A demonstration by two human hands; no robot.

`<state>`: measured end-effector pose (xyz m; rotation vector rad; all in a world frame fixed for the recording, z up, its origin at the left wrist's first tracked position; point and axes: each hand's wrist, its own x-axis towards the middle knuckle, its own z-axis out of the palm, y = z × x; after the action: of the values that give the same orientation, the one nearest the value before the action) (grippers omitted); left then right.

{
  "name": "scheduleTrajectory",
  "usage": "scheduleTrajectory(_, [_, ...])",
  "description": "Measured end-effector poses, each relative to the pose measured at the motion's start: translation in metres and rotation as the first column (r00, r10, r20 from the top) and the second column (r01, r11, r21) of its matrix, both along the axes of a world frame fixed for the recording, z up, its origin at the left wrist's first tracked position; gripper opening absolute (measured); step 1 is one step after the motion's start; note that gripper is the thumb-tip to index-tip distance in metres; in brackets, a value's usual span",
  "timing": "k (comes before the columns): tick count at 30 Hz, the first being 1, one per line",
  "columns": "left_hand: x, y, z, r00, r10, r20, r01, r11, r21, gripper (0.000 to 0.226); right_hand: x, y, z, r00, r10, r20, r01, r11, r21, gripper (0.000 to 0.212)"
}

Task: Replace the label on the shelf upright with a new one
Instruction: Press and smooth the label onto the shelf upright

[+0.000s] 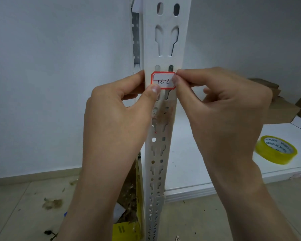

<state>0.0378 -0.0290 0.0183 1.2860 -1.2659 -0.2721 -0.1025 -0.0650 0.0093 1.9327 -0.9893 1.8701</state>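
Observation:
A white perforated shelf upright (166, 40) runs down the middle of the view. On it sits a white label (163, 80) with a red border and handwritten digits, seen upside down. My left hand (118, 117) wraps the upright's left edge, its thumb pressing the label's lower left corner. My right hand (221, 115) pinches the label's right edge between thumb and forefinger. Below the label the upright carries brownish residue (167, 112).
A roll of yellow tape (275, 149) lies on the white shelf board (207, 171) at right. Cardboard pieces (283, 108) rest behind it. Yellow packaging (127, 230) and debris lie on the tiled floor at the upright's foot. A grey wall stands to the left.

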Motion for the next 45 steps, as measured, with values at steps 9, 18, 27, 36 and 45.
scheduleTrajectory(9, [0.001, -0.002, -0.001, 1.0, -0.007, -0.004, 0.007, 1.0, -0.005, 0.032, 0.0, 0.001, 0.0, 0.999, 0.045, -0.009, -0.045, 0.999, 0.031, 0.017])
scheduleTrajectory(18, [0.0, -0.001, -0.002, 1.0, 0.003, 0.01, -0.003, 1.0, -0.005, 0.032, 0.003, 0.002, 0.002, 0.999, -0.017, -0.044, 0.018, 0.999, 0.035, 0.019])
scheduleTrajectory(27, [0.001, -0.003, -0.004, 0.999, 0.002, 0.038, -0.002, 1.0, -0.011, 0.033, 0.007, 0.001, 0.007, 1.0, -0.009, 0.023, 0.007, 0.995, 0.102, 0.017])
scheduleTrajectory(36, [0.001, -0.003, -0.003, 0.999, 0.001, 0.039, -0.001, 1.0, -0.018, 0.032, 0.009, 0.0, 0.011, 0.998, -0.045, 0.035, 0.04, 0.993, 0.111, 0.016])
scheduleTrajectory(45, [0.0, -0.002, -0.003, 0.999, 0.023, 0.034, -0.023, 1.0, -0.012, 0.032, 0.01, -0.001, 0.012, 0.998, -0.054, 0.034, 0.051, 0.994, 0.094, 0.014])
